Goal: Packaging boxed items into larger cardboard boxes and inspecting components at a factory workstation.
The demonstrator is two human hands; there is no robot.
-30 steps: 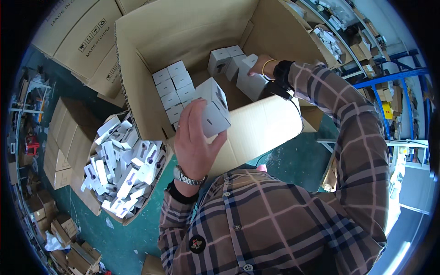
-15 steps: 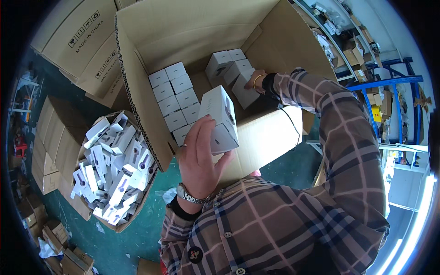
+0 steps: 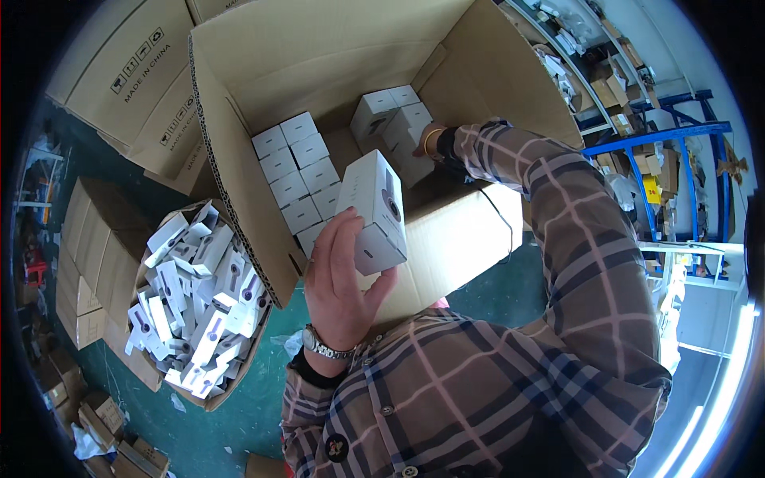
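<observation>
Presently: left hand [image 3: 341, 267] pinched one white box [image 3: 368, 211] above carton's [image 3: 343, 48] near edge; right hand [image 3: 429, 143] inside, toward right edge, finger state indeterminable.

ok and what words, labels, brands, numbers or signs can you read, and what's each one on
Brown cartons: bold dark capitals and a row of handling symbols, legible but not copied here.
White box in the left hand: faint lettering, too small to read.
Yellow label at the right: too blurred to read.
</observation>
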